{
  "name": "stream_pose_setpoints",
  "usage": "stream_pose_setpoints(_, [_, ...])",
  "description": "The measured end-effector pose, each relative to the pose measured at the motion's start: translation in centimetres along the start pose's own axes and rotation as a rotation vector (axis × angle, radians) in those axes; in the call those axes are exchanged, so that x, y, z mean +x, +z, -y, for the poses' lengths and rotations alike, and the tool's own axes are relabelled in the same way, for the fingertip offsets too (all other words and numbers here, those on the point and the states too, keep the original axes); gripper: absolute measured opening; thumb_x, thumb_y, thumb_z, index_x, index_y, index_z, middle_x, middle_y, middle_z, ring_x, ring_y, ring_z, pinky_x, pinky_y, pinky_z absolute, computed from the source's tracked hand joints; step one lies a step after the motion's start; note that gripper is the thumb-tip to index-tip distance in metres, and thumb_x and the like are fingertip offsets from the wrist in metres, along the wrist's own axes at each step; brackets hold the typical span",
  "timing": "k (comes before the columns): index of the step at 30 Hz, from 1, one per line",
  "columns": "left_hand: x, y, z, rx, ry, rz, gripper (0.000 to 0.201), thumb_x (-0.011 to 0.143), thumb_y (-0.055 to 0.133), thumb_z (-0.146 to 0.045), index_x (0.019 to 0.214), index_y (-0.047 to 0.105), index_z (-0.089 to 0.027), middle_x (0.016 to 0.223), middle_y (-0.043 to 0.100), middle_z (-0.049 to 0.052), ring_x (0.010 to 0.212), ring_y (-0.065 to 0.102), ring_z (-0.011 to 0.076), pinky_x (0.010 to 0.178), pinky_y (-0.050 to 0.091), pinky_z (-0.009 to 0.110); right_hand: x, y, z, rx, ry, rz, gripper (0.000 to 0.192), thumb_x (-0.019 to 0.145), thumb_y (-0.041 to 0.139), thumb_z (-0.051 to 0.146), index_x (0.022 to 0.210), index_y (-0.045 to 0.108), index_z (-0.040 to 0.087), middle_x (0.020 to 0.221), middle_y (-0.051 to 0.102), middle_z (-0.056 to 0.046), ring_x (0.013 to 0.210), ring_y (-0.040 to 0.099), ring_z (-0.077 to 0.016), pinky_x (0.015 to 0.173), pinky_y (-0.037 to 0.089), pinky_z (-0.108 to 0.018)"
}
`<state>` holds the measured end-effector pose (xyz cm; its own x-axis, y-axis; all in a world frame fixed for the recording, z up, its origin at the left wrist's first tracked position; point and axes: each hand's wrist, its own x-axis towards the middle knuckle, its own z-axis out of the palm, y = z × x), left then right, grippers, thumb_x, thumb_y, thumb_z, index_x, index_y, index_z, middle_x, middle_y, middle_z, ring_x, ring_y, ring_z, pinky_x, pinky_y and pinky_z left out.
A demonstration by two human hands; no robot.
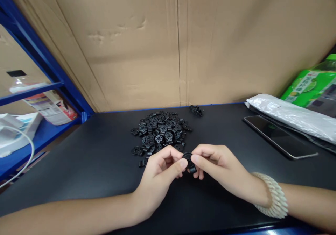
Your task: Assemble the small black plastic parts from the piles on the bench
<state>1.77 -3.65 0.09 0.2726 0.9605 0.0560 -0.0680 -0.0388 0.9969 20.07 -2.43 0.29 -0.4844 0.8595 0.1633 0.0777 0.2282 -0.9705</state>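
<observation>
At near centre of black table [78,165], left hand [157,175] and right hand [217,168] pinch one small black plastic part [188,159] between fingertips — both closed on it. Just beyond, pile of black parts [160,132]; phone [279,136] at right — well apart.

held part: the small black piece [188,159] was mostly covered by the fingertips of the left hand [160,173] and right hand [217,168]; its shape could not be told.
pile: the black parts [160,132] overlapped, so the lower ones were hidden.
far cluster: the small black clump [196,110] was too small to make out.
green package: the package [312,88] was cut off by the right edge, its print unreadable.
forearms: both ran out of the bottom edge.
</observation>
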Motion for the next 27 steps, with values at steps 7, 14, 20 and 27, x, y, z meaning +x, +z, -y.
stream_pose_setpoints(7, [-0.01,0.12,-0.22,-0.023,-0.075,-0.019,0.015,0.076,0.069,-0.025,0.071,0.060,-0.014,0.062,0.056,-0.002,0.056,0.050,0.0096,0.054,0.042,0.021,-0.13,0.21,-0.04,-0.056,-0.003,-0.011,0.025,0.093,0.054,0.033,0.075,0.059,0.016,0.064,0.057,0.001,0.057,0.055,-0.0100,0.054,0.046,-0.021])
stream_pose_setpoints(14, [-0.08,0.23,-0.38,-0.003,-0.092,-0.039,0.015,0.074,0.070,-0.026,0.072,0.062,-0.013,0.061,0.057,-0.002,0.056,0.051,0.0104,0.054,0.043,0.022,-0.24,0.33,-0.41,-0.137,-0.025,-0.030,0.026,0.093,0.051,0.034,0.073,0.054,0.018,0.062,0.052,0.002,0.054,0.049,-0.0104,0.049,0.040,-0.021])
stream_pose_setpoints(20, [0.02,0.26,-0.27,-0.013,-0.103,-0.040,0.015,0.074,0.070,-0.025,0.073,0.064,-0.012,0.061,0.061,0.000,0.055,0.054,0.0112,0.053,0.044,0.022,-0.24,0.44,-0.55,-0.184,-0.043,-0.039,0.026,0.094,0.051,0.034,0.072,0.053,0.019,0.061,0.050,0.003,0.052,0.048,-0.0097,0.048,0.037,-0.021])
stream_pose_setpoints(27, [0.05,0.39,-0.32,-0.006,-0.111,-0.052,0.016,0.073,0.070,-0.026,0.070,0.066,-0.011,0.059,0.062,0.001,0.053,0.054,0.0116,0.053,0.045,0.023,-0.10,0.60,-0.20,-0.263,-0.104,-0.072,0.024,0.093,0.050,0.027,0.070,0.053,0.019,0.059,0.049,0.004,0.051,0.044,-0.0085,0.047,0.035,-0.020])
